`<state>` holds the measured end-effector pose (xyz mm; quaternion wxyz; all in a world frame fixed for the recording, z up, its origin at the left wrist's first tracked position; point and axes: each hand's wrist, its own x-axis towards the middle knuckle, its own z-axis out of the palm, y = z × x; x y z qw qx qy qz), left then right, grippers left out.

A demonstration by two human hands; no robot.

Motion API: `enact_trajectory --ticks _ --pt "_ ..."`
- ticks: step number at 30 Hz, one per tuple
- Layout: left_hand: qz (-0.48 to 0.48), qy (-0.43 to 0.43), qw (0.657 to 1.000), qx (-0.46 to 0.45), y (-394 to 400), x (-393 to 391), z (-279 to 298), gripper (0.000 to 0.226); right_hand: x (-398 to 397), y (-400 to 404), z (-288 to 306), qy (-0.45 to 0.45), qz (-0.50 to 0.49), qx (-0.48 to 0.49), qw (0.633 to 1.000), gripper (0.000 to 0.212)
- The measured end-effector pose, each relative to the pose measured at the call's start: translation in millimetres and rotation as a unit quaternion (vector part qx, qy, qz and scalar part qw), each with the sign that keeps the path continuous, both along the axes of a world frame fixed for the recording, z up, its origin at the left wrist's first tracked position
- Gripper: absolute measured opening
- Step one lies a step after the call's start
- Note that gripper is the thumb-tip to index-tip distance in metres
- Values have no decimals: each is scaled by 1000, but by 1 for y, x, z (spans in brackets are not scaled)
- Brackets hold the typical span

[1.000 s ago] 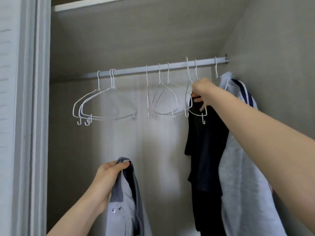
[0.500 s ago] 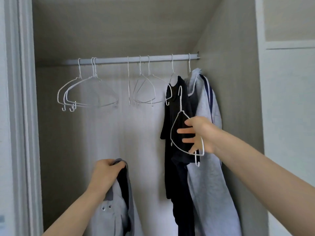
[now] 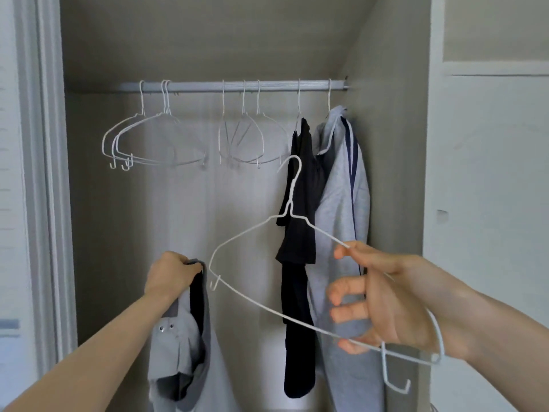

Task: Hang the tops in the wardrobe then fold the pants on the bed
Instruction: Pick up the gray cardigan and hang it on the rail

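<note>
- right hand [image 3: 389,304] holds a white wire hanger [image 3: 285,263] off the rail, in front of the open wardrobe [image 3: 389,144]; thumb and fingers curl around the hanger's right shoulder end, grip holding the wire.
- hanger is tilted: hook up and near centre, left shoulder tip low and just beside the left hand, right end low at the right hand, with a small hook dangling below it.
- left hand [image 3: 172,273] is fisted tight around the top of a grey shirt [image 3: 178,346]; grip holding the fabric, which hangs straight down from the fist. dark inner lining and two snap buttons visible on it.
- rail [image 3: 237,85] runs across the upper wardrobe. three empty white hangers [image 3: 142,144] bunched at its left, three more empty hangers [image 3: 246,138] near the middle.
- right end of rail: black top [image 3: 300,233] hanging on a hanger, and just beside it, against the right wall, a light grey top [image 3: 341,209] with a dark stripe.
- held hanger overlaps the black top in this view; cannot tell whether they touch.
- pants and bed are out of view.
</note>
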<state>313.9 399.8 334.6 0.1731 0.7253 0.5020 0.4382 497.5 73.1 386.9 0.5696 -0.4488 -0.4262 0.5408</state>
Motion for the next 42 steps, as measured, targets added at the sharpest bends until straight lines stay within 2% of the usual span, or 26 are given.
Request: enact_trajectory --ticks 5,10,15,16,19,21,23,25,27,29,31,34,37,38,39,40,41,42 --pt "6 25 999 22 -2 1 2 36 17 -15 0 -30 64 1 997 13" --pt "-106 45 992 46 -14 5 5 47 23 -4 -11 -65 56 -15 996 17" --pt "-150 101 971 159 -54 14 16 52 13 21 -37 -102 31 -37 994 17" --pt "-164 87 968 170 -66 18 18 53 9 26 -43 -109 33 -39 993 16" --pt "-187 -27 970 151 -98 26 25 51 0 37 -58 -117 39 -10 992 15" --pt "-227 -102 963 106 -109 19 32 46 1 39 -63 -104 53 47 992 13" --pt "-281 -98 947 118 -119 5 44 29 6 36 -65 -76 77 99 989 13" --pt "-283 -20 934 217 -126 -8 59 21 8 32 -62 -46 100 138 984 14" --pt "-252 90 907 324 -128 -17 72 30 5 30 -58 -22 124 163 979 16" --pt "-255 122 902 328 -129 -18 77 30 -3 29 -55 -15 149 175 973 22" --pt "-271 89 916 283 -134 -14 78 26 -10 30 -56 1 178 174 969 28" --pt "-293 41 908 296 -145 -7 75 28 -13 38 -56 84 232 138 959 52" --pt "-306 -14 911 274 -157 0 75 32 -16 59 -61 116 178 126 969 58" --pt "-309 -32 915 257 -158 2 76 33 -19 67 -66 91 125 126 980 55" --pt "-313 -46 918 241 -159 4 76 35 -24 74 -71 29 65 135 988 49" --pt "-318 -59 919 226 -159 4 77 37 -28 79 -77 -70 19 147 986 38" --pt "-322 -73 919 214 -158 4 77 38 -28 82 -87 -207 -17 162 965 31" --pt "-320 -84 920 208 -156 2 77 39 -25 80 -97 -382 -42 174 907 29"
